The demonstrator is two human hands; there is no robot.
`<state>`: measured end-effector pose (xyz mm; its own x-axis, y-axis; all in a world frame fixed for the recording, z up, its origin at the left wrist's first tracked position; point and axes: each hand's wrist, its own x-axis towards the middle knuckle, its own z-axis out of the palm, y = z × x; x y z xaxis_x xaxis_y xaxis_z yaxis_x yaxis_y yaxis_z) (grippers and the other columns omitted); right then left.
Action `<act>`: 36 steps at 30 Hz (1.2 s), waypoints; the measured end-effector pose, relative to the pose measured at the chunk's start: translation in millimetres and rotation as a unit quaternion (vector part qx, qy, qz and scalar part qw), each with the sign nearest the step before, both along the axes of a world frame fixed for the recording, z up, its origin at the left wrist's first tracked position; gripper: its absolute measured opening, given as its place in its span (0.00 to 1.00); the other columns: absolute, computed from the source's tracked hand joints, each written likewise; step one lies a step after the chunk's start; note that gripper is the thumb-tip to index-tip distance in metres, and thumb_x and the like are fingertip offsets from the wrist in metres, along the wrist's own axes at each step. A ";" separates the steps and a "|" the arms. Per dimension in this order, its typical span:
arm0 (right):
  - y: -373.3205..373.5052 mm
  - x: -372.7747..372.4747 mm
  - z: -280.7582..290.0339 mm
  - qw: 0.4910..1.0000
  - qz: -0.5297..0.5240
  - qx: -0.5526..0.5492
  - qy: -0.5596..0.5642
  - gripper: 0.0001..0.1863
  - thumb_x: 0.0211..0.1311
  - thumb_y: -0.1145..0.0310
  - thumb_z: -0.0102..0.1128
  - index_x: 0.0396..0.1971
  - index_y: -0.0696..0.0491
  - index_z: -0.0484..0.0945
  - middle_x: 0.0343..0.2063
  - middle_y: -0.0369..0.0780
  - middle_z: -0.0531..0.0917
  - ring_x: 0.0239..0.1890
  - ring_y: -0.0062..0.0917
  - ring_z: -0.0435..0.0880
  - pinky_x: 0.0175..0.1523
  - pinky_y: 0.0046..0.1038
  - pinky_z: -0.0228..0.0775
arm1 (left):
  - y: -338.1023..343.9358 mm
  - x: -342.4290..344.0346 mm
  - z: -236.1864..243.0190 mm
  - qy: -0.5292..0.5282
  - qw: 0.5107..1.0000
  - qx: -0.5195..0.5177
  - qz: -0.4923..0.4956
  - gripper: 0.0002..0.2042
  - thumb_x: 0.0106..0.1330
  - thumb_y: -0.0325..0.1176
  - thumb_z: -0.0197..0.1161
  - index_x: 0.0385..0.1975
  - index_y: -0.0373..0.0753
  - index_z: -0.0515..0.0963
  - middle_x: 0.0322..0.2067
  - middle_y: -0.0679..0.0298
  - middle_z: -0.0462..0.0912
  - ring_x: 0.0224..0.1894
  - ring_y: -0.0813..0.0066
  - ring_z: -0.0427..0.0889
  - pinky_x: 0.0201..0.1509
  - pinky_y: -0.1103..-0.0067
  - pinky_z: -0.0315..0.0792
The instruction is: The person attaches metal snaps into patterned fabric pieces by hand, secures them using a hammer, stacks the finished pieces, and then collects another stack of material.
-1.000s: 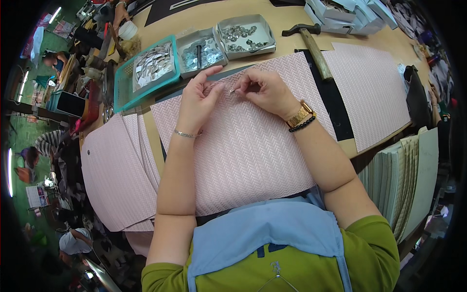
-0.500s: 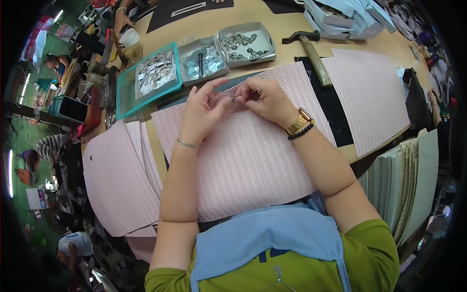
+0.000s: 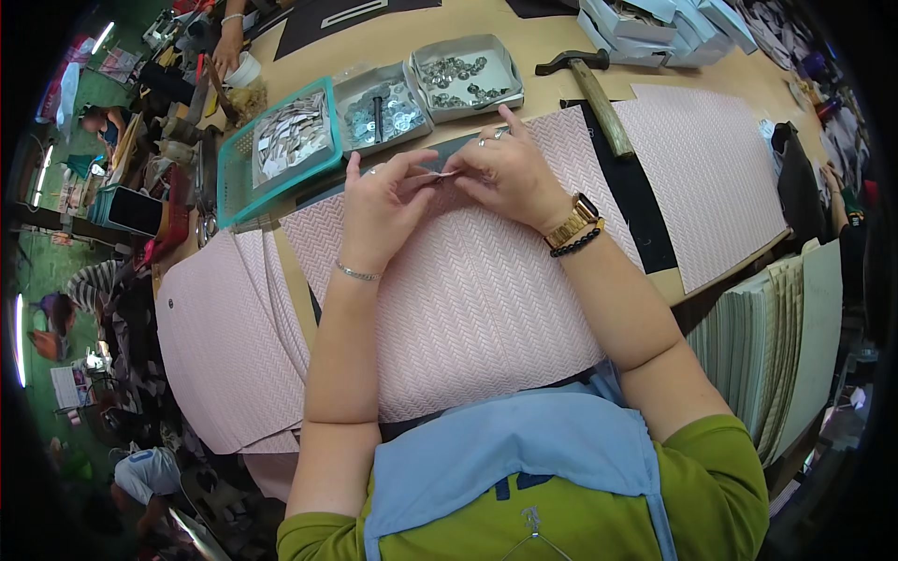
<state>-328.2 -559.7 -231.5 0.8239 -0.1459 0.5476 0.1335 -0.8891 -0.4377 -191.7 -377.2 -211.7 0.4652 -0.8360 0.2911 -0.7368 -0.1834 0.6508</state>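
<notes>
Hands [image 3: 449, 182] barely shifted, pinching fastener [image 3: 438, 175]

A hammer [image 3: 599, 89] is lying on the table beside two grey trays [image 3: 426, 84] and a teal basket [image 3: 276, 145] holding metal pieces.

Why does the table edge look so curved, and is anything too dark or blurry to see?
Head view: the fisheye lens bends the wooden table toward a black rim; even light keeps both hands, left hand and right hand, sharp on the pink sheet; the margins are dim and squeezed.
</notes>
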 end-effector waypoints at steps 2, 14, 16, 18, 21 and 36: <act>2.3 -0.5 0.7 1.000 -0.002 0.001 0.004 0.09 0.59 0.66 0.73 0.39 0.42 0.85 0.31 0.30 0.87 0.45 0.27 0.85 0.79 0.59 0.48 | 0.8 1.5 -1.9 -0.018 1.000 -0.006 0.013 0.17 0.60 0.29 0.73 0.50 0.50 0.85 0.36 0.72 0.93 0.42 0.74 0.89 0.80 0.46 0.45; -0.3 -1.6 4.2 0.999 0.041 0.024 -0.024 0.10 0.52 0.68 0.76 0.32 0.43 0.82 0.24 0.28 0.83 0.36 0.26 0.86 0.76 0.55 0.57 | -1.7 -3.0 8.7 -0.198 0.979 -0.046 -0.016 0.09 0.49 0.27 0.77 0.30 0.48 0.86 0.28 0.73 0.87 0.37 0.73 0.86 0.80 0.53 0.50; 1.7 -3.4 7.5 0.998 0.049 0.022 -0.018 0.10 0.51 0.69 0.76 0.31 0.43 0.81 0.23 0.29 0.83 0.36 0.26 0.86 0.75 0.55 0.57 | -2.0 -7.0 13.2 -0.197 0.980 -0.035 -0.019 0.10 0.49 0.26 0.77 0.30 0.48 0.85 0.27 0.72 0.86 0.37 0.72 0.86 0.79 0.51 0.52; 3.0 -5.0 15.3 0.998 0.062 0.016 -0.014 0.10 0.50 0.69 0.76 0.30 0.44 0.81 0.23 0.29 0.82 0.36 0.26 0.86 0.75 0.54 0.58 | -3.0 -8.9 15.9 -0.199 0.979 -0.025 -0.022 0.10 0.50 0.26 0.76 0.30 0.47 0.84 0.26 0.71 0.85 0.35 0.71 0.86 0.74 0.55 0.61; 12.0 -12.4 27.6 0.999 0.046 0.000 0.010 0.07 0.51 0.71 0.71 0.28 0.46 0.81 0.24 0.35 0.83 0.36 0.33 0.86 0.70 0.49 0.65 | -0.7 -23.0 25.6 -0.214 0.976 0.013 -0.033 0.09 0.50 0.27 0.73 0.29 0.46 0.81 0.26 0.68 0.83 0.33 0.66 0.85 0.59 0.61 0.73; 25.5 -44.6 32.5 0.955 0.097 0.080 0.268 0.08 0.48 0.65 0.73 0.25 0.52 0.84 0.28 0.44 0.87 0.38 0.42 0.89 0.46 0.41 0.81 | 54.1 -118.2 38.3 -0.066 0.987 0.139 -0.039 0.12 0.60 0.37 0.75 0.42 0.42 0.87 0.40 0.63 0.88 0.41 0.60 0.88 0.44 0.69 0.81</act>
<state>-372.7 -534.3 -199.0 0.9997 -0.0082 0.0222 0.0073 -0.7866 -0.6174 -309.9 -323.1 -173.4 0.3704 -0.9236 0.0991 -0.8303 -0.2813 0.4811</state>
